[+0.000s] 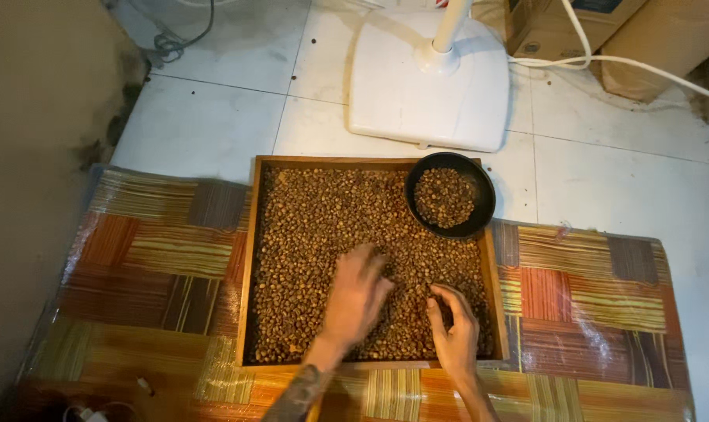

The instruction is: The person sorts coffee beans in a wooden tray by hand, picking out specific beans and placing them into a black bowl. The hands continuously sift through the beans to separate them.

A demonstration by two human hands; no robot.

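A shallow wooden tray (250,258) lies on a patterned mat and is filled with brown beans (315,227). My left hand (357,295) rests flat on the beans near the tray's middle, fingers spread. Curled over the beans at the tray's near right, my right hand (453,327) has its fingertips pinched together; what they pinch is too small to see. A black bowl (483,211) holding a small heap of beans sits on the tray's far right corner.
The striped patchwork mat (151,258) covers the floor under the tray. A white fan base (432,86) with a pole stands on white tiles beyond. Cardboard boxes (643,47) and a white cable (643,70) lie at the far right. A wall runs along the left.
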